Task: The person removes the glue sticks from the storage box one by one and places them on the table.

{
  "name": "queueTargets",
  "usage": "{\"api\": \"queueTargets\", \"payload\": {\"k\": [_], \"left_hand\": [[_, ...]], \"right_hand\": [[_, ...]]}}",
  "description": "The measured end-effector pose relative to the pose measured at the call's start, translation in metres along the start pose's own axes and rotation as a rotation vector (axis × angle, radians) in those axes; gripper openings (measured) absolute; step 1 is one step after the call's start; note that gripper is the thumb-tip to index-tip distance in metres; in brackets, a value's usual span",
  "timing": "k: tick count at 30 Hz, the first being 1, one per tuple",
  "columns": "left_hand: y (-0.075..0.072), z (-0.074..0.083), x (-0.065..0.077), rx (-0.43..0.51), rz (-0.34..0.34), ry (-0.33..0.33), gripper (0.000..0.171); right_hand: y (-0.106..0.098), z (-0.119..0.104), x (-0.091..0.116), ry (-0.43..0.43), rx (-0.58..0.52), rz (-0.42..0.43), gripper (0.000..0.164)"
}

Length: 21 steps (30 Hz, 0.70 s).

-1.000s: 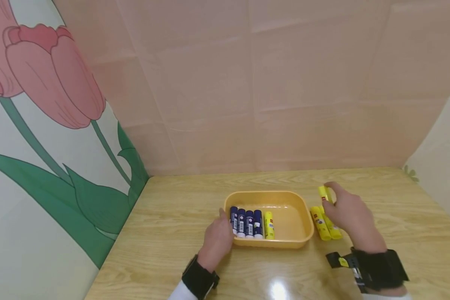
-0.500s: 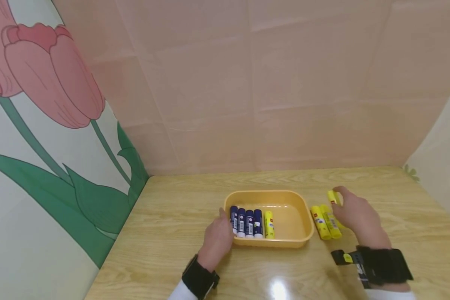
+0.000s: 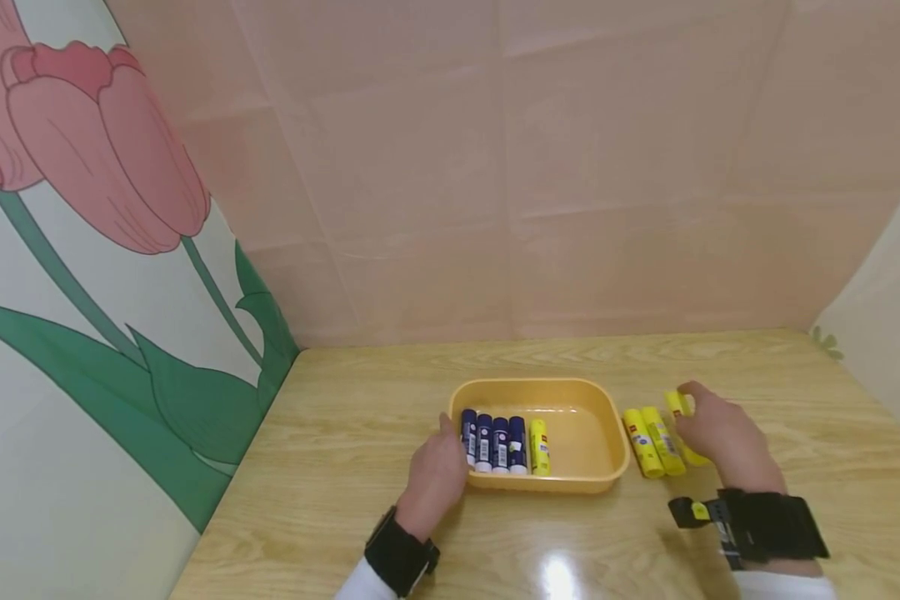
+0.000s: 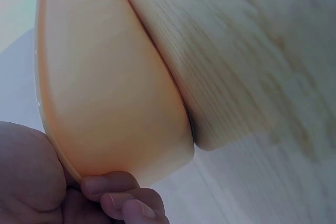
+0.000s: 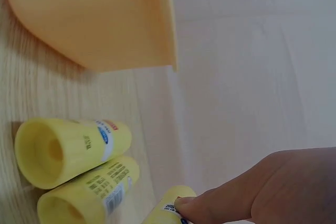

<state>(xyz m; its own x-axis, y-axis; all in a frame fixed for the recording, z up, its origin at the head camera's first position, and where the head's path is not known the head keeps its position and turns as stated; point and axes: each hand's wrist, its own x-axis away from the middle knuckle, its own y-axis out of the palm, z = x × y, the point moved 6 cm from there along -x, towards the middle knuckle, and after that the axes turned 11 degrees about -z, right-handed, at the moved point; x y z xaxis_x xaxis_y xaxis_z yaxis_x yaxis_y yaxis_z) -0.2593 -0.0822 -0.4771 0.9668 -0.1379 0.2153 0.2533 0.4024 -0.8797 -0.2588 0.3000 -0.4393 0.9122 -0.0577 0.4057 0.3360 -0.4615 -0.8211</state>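
A yellow-orange plastic tray (image 3: 587, 443) stands on the table. My left hand (image 3: 437, 472) grips its near left corner, thumb inside and fingers curled against the outer wall, as the left wrist view shows. Several dark blue glue sticks (image 3: 500, 443) with white ends lie side by side at the tray's left, and one yellow glue stick (image 3: 540, 448) lies beside them. My right hand (image 3: 726, 435) pinches another yellow glue stick (image 5: 169, 207) right of the tray. Two yellow glue sticks (image 3: 642, 443) lie together between that hand and the tray. Whether the held stick touches the table is unclear.
The wood-grain table (image 3: 345, 433) runs back to a wall covered in pinkish paper (image 3: 540, 167). Painted tulips (image 3: 112, 150) mark the left wall. A white wall panel (image 3: 881, 308) borders the right side. Black straps with cameras (image 3: 772, 527) circle both wrists.
My right hand has moved right and down with the yellow glue stick, which now sits beside the two lying sticks. My left hand and the tray stay in place.
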Motion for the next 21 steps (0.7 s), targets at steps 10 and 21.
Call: {"api": "queueTargets", "payload": {"k": [10, 21], "left_hand": [[-0.003, 0.002, -0.001, -0.009, 0.007, 0.004, 0.057], [-0.004, 0.004, -0.001, -0.057, 0.021, 0.026, 0.057]], "right_hand": [[0.009, 0.009, -0.011, 0.050, -0.028, -0.068, 0.067], [0.019, 0.022, -0.022, 0.089, -0.037, -0.105, 0.065]]}}
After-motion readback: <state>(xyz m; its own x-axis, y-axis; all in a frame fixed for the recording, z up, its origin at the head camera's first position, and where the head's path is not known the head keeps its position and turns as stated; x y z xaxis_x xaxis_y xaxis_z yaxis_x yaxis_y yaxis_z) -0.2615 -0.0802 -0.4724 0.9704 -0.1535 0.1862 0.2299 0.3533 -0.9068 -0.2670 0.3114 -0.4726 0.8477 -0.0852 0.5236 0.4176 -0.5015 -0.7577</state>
